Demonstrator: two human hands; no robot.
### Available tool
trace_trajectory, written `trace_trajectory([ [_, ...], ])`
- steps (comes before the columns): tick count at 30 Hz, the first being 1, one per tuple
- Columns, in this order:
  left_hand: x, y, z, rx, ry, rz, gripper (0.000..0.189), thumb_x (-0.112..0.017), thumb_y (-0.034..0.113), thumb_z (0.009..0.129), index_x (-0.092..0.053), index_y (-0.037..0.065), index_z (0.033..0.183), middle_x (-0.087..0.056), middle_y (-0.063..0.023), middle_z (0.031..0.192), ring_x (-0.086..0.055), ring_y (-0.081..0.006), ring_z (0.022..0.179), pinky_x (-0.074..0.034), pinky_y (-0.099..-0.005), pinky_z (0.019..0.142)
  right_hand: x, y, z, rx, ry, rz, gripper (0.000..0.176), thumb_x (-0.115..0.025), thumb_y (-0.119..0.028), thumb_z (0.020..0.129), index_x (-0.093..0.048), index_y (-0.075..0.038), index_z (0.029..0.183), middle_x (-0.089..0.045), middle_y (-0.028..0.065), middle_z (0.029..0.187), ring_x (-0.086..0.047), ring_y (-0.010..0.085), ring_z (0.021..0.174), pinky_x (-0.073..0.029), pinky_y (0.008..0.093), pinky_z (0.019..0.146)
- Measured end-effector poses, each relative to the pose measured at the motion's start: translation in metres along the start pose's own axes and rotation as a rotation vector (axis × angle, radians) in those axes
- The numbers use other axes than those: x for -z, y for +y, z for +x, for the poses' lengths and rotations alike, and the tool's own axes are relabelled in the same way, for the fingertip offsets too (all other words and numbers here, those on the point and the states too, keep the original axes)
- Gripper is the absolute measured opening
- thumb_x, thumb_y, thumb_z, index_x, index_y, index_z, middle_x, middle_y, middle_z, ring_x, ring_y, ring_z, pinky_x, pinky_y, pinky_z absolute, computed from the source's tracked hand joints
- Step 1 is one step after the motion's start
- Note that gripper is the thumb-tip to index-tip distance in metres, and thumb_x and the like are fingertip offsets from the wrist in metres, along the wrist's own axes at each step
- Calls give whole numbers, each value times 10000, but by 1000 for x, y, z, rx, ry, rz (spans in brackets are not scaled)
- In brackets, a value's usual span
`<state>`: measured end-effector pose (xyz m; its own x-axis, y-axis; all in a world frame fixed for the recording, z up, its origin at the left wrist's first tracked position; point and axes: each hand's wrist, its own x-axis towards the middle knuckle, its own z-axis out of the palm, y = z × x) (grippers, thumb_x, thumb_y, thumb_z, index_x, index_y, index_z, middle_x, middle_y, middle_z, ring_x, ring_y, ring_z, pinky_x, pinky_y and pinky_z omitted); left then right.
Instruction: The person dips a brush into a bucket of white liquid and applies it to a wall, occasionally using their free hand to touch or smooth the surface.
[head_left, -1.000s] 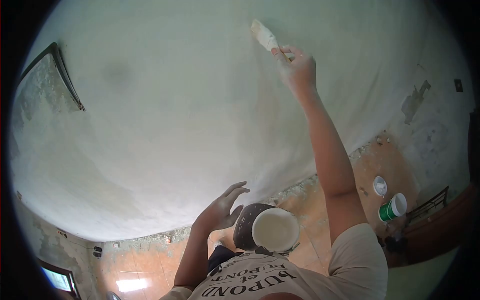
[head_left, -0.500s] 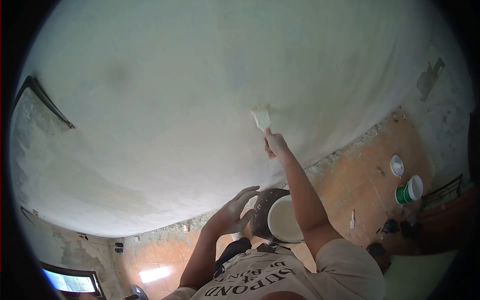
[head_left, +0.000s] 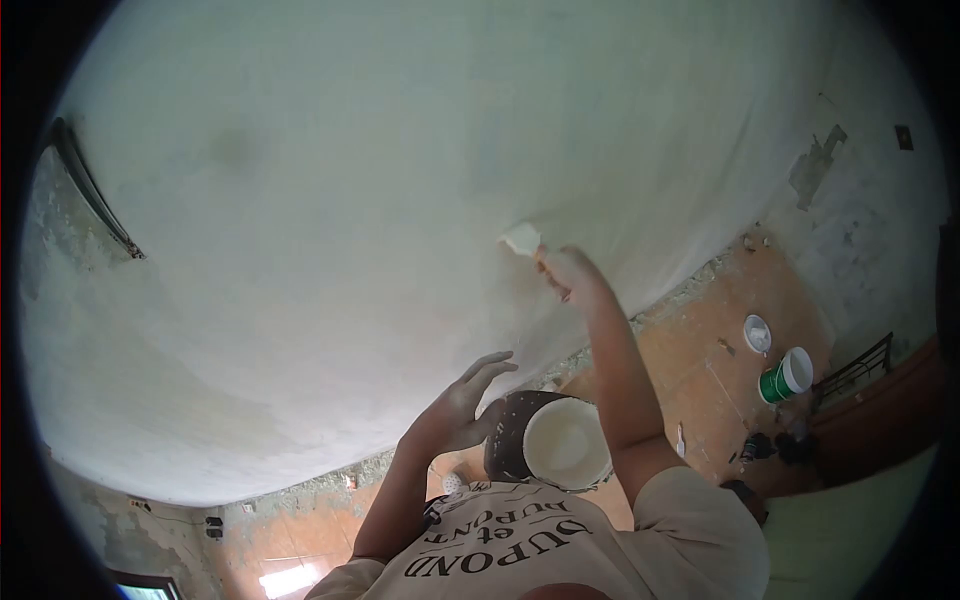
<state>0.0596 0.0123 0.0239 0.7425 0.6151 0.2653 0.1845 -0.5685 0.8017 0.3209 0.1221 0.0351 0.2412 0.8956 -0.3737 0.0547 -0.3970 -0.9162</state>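
A wide paintbrush [head_left: 522,239] lies against the pale wall [head_left: 330,230], its handle gripped by my right hand [head_left: 568,272]. The bristle end points up and left, away from that hand. Lower down, my left hand [head_left: 462,405] is held near the wall with its fingers stretched out and nothing in them. Just right of it stands a round white bucket [head_left: 530,450] of whitish paint, on a dark, paint-spotted support [head_left: 508,430]. My right forearm passes over the bucket's right side.
Orange floor tiles [head_left: 690,380] run along the wall's foot. To the right are a green and white bucket [head_left: 775,382], a white lid [head_left: 757,335], another brush [head_left: 681,440] and a black metal rack [head_left: 855,370]. A dark cable-like strip [head_left: 95,195] hangs on the left.
The brush has tilted further left and sits slightly lower, with my right hand moved right. The view has shifted, and more of the bucket's inside shows. My left hand remains outstretched.
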Motion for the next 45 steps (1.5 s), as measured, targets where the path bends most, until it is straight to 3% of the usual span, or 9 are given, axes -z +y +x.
trace_trajectory([
  [14, 42, -11, 15, -120, 106, -68, 470, -575, -21, 841, -482, 80, 1291, -419, -140, 1428, -443, -329, 1297, -431, -449, 1030, 26, -211, -101, 463, 92, 50, 339, -555, -384, 945, -596, -87, 787, -297, -80, 526, -224, 62, 439, -203, 263, 457],
  [20, 43, -18, 19, -146, 3, -111, 443, -571, 34, 872, -476, 84, 1302, -403, -133, 1440, -423, -325, 1310, -418, -455, 1038, 10, -217, -126, 915, 953, -468, 395, -652, -365, 872, -665, -60, 621, -422, 49, 459, -450, 175, 437, -377, 330, 474],
  [23, 45, -25, 20, -167, -31, -144, 404, -553, 121, 912, -475, 83, 1307, -398, -136, 1443, -418, -325, 1313, -410, -461, 1041, -1, -196, -109, 964, 1124, -715, 253, -630, -358, 862, -751, -138, 833, -636, 117, 615, -618, 293, 593, -478, 404, 559],
  [26, 49, -30, 20, -190, -45, -143, 389, -527, 196, 942, -476, 77, 1308, -394, -140, 1446, -415, -322, 1316, -402, -467, 1044, -17, -151, -52, 978, 964, -920, 176, -609, -248, 851, -739, -150, 919, -641, 142, 673, -638, 333, 666, -505, 444, 589],
  [29, 54, -31, 17, -178, -56, -179, 383, -511, 217, 954, -479, 70, 1306, -395, -144, 1445, -414, -319, 1317, -400, -468, 1045, -35, -104, -32, 971, 945, -1058, 395, -575, -163, 851, -613, -101, 1240, -629, 109, 698, -646, 304, 677, -513, 434, 590],
  [32, 55, -35, 16, -166, -70, -218, 371, -504, 214, 963, -481, 65, 1302, -404, -144, 1438, -418, -313, 1313, -403, -463, 1041, -38, -53, -15, 1007, 897, -1043, 461, -594, -135, 841, -557, -79, 1296, -603, 98, 691, -601, 297, 589, -482, 427, 536],
  [39, 18, -55, 27, -195, -225, -319, 343, -507, 219, 982, -492, 53, 1283, -470, -132, 1361, -479, -277, 1241, -416, -422, 1019, -69, 65, -20, 627, 744, -1311, 460, -580, -183, 857, -548, -128, 1313, -617, 88, 706, -627, 299, 641, -512, 419, 585],
  [43, -8, -70, 22, -175, -411, -295, 288, -517, 148, 972, -526, 53, 1244, -543, -139, 1231, -546, -276, 1154, -440, -381, 985, -61, 166, -42, 400, 579, -968, 254, -577, -284, 864, -687, -223, 1086, -677, 109, 840, -668, 323, 759, -532, 440, 691],
  [45, -16, -67, 17, -98, -459, -303, 281, -537, 126, 956, -541, 62, 1229, -571, -135, 1184, -562, -276, 1116, -449, -367, 959, -61, 237, -58, 351, 572, -760, 218, -614, -325, 843, -730, -178, 952, -700, 109, 867, -674, 331, 789, -527, 452, 706],
])
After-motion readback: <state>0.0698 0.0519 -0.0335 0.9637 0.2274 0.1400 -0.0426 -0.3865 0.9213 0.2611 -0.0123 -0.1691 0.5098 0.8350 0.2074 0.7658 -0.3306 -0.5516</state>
